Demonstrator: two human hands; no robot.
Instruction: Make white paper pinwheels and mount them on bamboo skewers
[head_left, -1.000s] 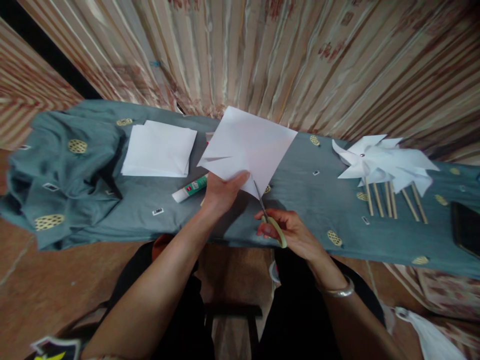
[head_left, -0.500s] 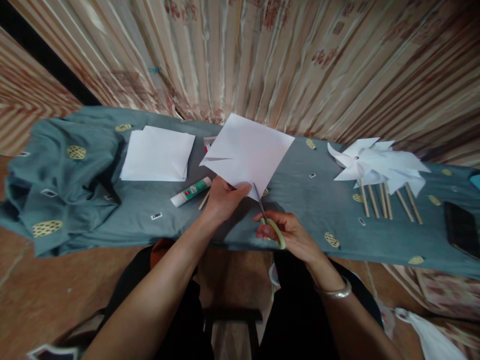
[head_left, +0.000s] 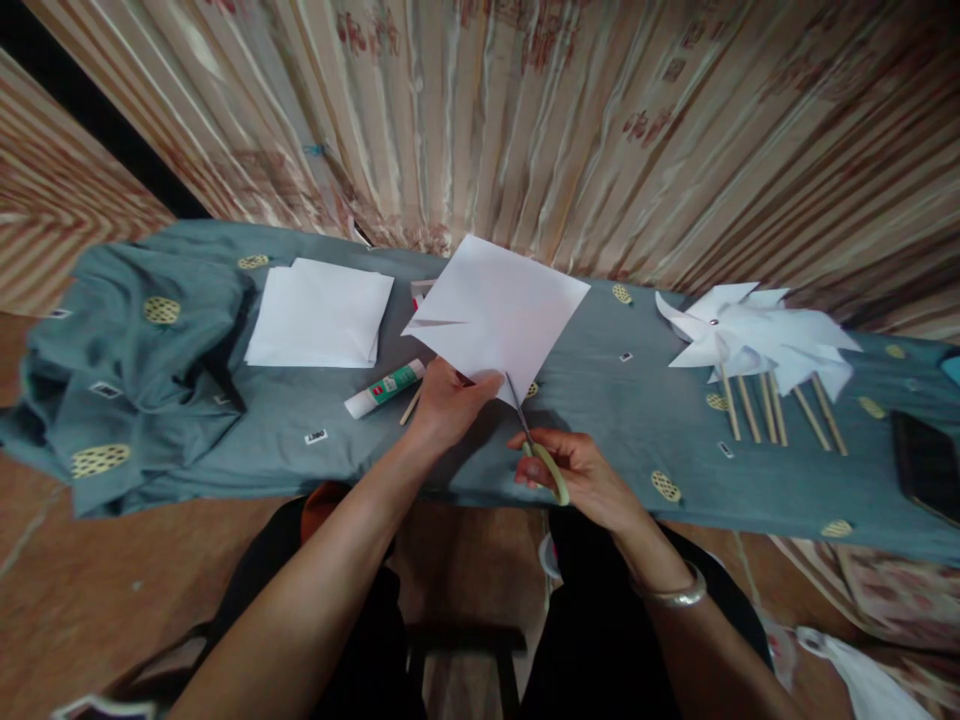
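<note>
Paper (head_left: pixel 504 302), now flatter, appears part-cut: my left hand (head_left: pixel 448 404) pinches it; my right hand (head_left: pixel 585 472) grips scissors (head_left: pixel 555 474) at its near corner.

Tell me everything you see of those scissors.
The scissors have pale yellow-green, plastic-looking handles and grey, metal-looking blades. The right hand grips the handles near the front edge of the grey-green cloth. The blades point forward and slightly left, meeting the near corner of the white paper sheet. How far they are open is unclear.
</note>
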